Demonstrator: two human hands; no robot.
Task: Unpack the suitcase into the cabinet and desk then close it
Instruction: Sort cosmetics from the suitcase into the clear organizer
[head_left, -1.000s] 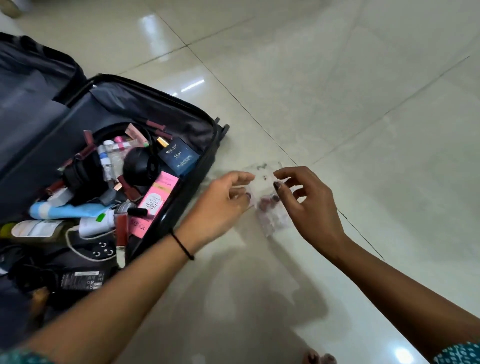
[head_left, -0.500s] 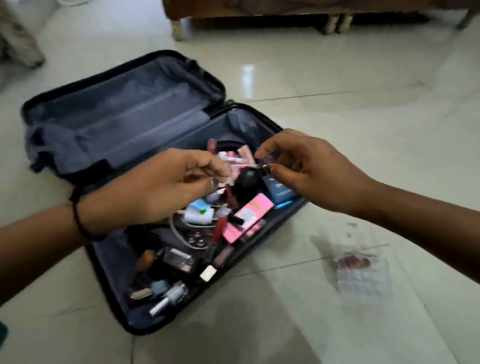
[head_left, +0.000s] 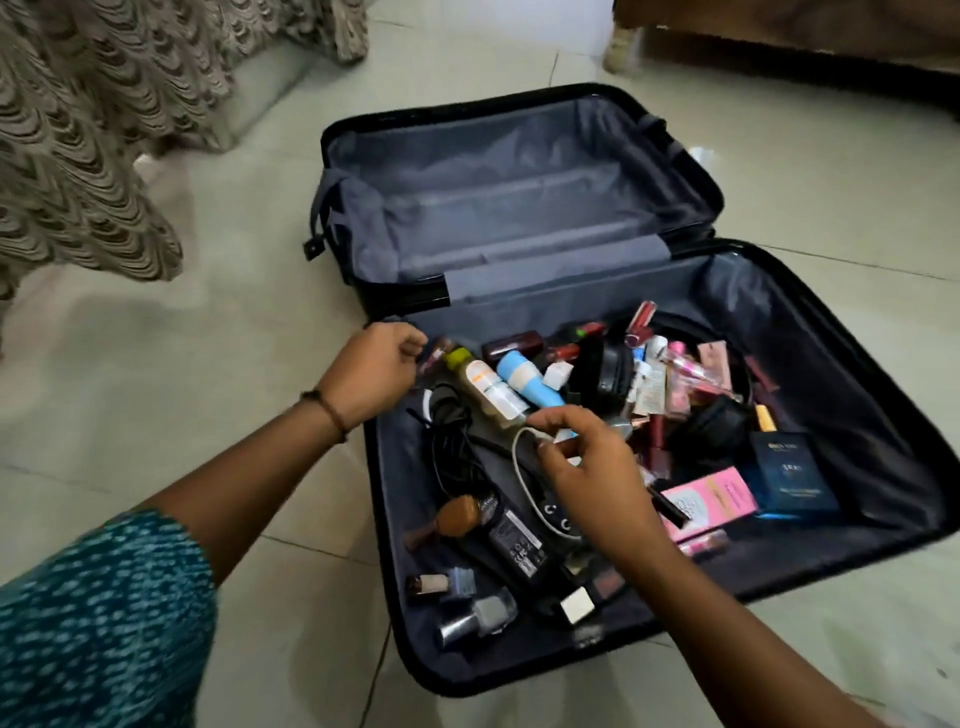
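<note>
The suitcase (head_left: 831, 395) lies open flat on the tiled floor (head_left: 208, 364). The far half shows only lining. The near half holds the contents.

The right grip (head_left: 587, 462) is clamped on a white cable (head_left: 517, 462), pinching its upper end over the middle of the load. The left grip (head_left: 374, 369) hovers at the near half's left rim with fingers curled. Whether it holds anything cannot be determined.

**Hazards, as judged**
- The white cable loops down beside a black cord (head_left: 447, 415) and the power adapter (head_left: 514, 535). A sharp lift is likely to snag both and drag them along.
- Three small bottles (head_left: 483, 616) lie loose at the nearest corner, close to the rim. A dragged cord could tip them onto the hard floor, where glass may crack.

**Count**
- One suitcase, with two halves.
- One white cable.
- One power adapter.
- One dark blue box (head_left: 795, 478).
- One pink box (head_left: 711, 499).
- One pair of black headphones (head_left: 608, 374).
- Three small bottles.
- The lipsticks and tubes are too jumbled to count.
</note>
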